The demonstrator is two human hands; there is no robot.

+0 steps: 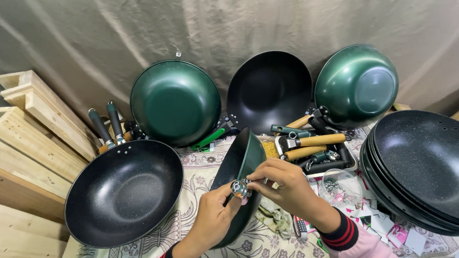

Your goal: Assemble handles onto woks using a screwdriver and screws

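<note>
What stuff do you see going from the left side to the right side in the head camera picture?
Wooden planks → speckled black pan → green pan leaning on the curtain → green pan held on edge by the hands → tray of handles → stack of black pans.

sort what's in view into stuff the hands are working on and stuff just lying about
In hand:
- green-backed black wok held on edge
- small silver metal fitting at its rim
- left hand
- right hand

Lying about:
- speckled black wok with handle
- stack of speckled black pans
- tray of wooden handles
- pale wooden planks
</note>
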